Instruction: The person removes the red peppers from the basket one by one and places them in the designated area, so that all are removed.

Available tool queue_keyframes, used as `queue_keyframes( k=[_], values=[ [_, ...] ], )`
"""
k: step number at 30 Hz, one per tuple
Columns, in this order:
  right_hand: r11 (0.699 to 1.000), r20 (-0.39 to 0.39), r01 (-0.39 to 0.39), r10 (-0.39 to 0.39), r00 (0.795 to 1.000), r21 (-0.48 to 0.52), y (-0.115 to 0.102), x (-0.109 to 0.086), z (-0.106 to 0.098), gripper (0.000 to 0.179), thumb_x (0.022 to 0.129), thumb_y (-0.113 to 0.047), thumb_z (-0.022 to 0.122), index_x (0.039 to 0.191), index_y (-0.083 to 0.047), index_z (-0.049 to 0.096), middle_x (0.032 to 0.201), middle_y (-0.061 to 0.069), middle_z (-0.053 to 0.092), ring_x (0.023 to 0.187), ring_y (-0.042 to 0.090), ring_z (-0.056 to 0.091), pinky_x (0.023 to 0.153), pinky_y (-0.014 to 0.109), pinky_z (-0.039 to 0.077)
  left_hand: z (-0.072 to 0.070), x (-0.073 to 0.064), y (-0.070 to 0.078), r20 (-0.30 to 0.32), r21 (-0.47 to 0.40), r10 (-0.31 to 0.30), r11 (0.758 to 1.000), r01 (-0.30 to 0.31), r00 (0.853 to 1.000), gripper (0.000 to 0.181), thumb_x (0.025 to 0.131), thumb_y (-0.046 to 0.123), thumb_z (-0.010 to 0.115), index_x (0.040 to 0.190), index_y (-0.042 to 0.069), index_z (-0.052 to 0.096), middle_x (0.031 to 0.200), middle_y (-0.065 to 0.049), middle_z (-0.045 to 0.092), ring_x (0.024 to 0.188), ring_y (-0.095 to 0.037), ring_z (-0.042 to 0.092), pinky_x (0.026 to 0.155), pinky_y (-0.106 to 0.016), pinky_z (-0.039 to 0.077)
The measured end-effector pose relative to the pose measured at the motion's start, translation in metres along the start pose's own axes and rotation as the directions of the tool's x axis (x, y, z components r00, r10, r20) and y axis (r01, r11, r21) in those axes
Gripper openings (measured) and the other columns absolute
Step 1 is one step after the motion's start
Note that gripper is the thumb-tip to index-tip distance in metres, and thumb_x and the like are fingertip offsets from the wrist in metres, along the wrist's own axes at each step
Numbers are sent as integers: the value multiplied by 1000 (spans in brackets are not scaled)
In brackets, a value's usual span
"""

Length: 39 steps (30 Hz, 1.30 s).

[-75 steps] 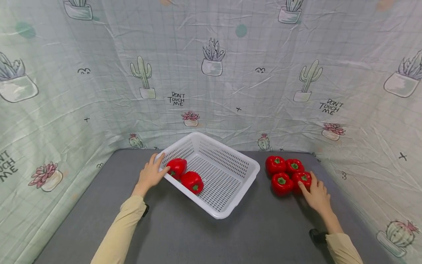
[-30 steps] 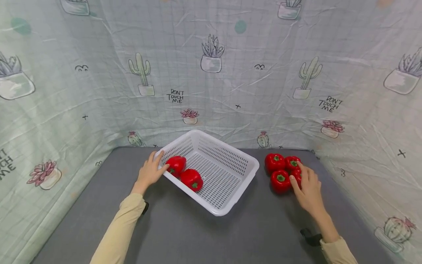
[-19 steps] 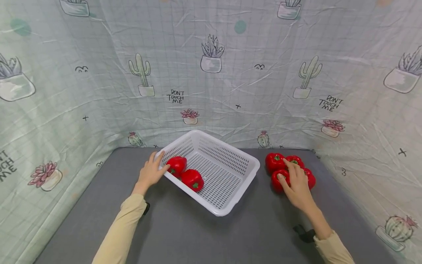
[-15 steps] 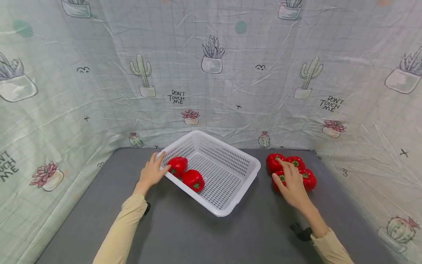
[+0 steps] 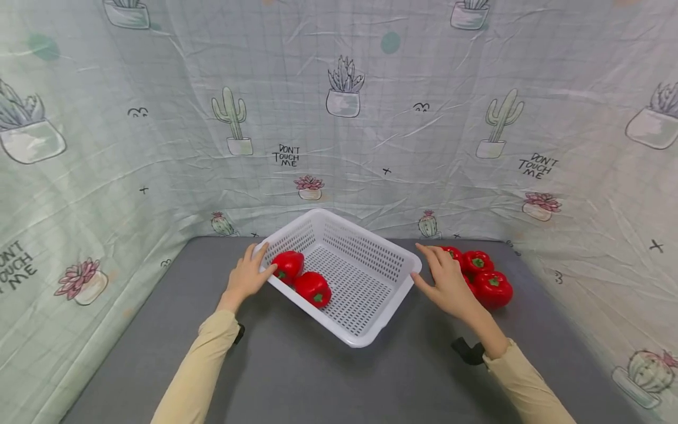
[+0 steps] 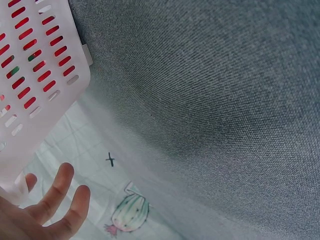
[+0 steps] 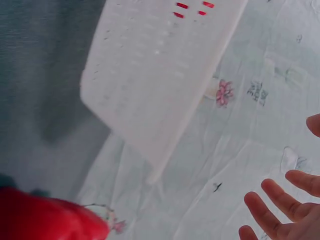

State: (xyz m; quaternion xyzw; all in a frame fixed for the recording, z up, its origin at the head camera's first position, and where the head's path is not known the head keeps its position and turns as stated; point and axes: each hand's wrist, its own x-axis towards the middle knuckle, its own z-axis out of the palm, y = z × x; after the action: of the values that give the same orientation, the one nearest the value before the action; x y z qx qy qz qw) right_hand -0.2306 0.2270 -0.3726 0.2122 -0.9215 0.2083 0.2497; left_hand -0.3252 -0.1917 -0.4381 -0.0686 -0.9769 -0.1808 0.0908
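Observation:
A white perforated plastic basket (image 5: 344, 294) stands mid-table in the head view. Two red bell peppers (image 5: 313, 288) lie inside it at its left. My left hand (image 5: 246, 280) holds the basket's left corner, thumb and index finger at the rim; in the left wrist view its other fingers (image 6: 57, 192) spread outside the wall. My right hand (image 5: 447, 285) is at the basket's right corner, fingers spread and nothing held. The right wrist view shows its fingers (image 7: 270, 220) apart from the basket wall (image 7: 150, 75). Behind that hand sit several more red bell peppers (image 5: 494, 288), partly hidden.
A grey cloth-covered table (image 5: 318, 383) lies under everything. Behind and at both sides hangs a pale curtain (image 5: 371, 147) printed with cacti. One red pepper (image 7: 45, 217) shows large at the lower left of the right wrist view.
My right hand has left the far-right pepper and moved left across the group to the basket's right corner. My left hand has stayed at the left corner.

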Motion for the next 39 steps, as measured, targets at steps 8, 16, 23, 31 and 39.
queue_keyframes(
  k=[8, 16, 23, 31, 39],
  values=[
    [993, 17, 112, -111, 994, -23, -19, 28, 5, 57, 79, -22, 63, 128, -2, 43, 119, 15, 48, 105, 29, 44, 79, 45, 35, -1, 0, 0, -6, -11, 5, 1000, -5, 1000, 65, 85, 43, 47, 139, 12, 28, 139, -22, 24, 108, -47, 44, 79, -61, 42],
    [989, 66, 147, -146, 987, -5, -35, 54, 15, 53, 83, -24, 58, 129, -4, 41, 119, 14, 48, 109, 31, 43, 84, 49, 34, -2, -3, -1, 1, -11, -3, 1000, 3, 1000, 61, 89, 45, 39, 140, 12, 28, 140, -22, 23, 110, -48, 43, 80, -63, 40],
    [983, 28, 179, -180, 983, 39, -49, 74, 22, 51, 84, -23, 58, 129, -3, 42, 116, 15, 50, 107, 31, 46, 87, 52, 35, -2, -3, 0, 4, -17, -10, 1000, 10, 1000, 60, 90, 44, 37, 140, 13, 26, 141, -22, 23, 110, -49, 42, 81, -64, 39],
    [984, 51, 161, -165, 985, 77, -62, 99, 37, 52, 86, -27, 55, 132, -8, 40, 118, 12, 49, 109, 28, 46, 88, 52, 36, -3, -2, 1, 0, -5, -32, 999, 32, 999, 58, 92, 39, 35, 141, 10, 24, 141, -22, 23, 110, -47, 42, 82, -63, 39],
    [991, 109, 90, -101, 989, 97, -74, 124, 61, 51, 87, -29, 53, 133, -11, 39, 120, 11, 49, 110, 28, 45, 87, 48, 35, -3, -2, 2, 2, -19, -48, 999, 48, 999, 56, 93, 38, 34, 141, 10, 24, 142, -21, 23, 111, -47, 42, 83, -63, 38]
  ],
)
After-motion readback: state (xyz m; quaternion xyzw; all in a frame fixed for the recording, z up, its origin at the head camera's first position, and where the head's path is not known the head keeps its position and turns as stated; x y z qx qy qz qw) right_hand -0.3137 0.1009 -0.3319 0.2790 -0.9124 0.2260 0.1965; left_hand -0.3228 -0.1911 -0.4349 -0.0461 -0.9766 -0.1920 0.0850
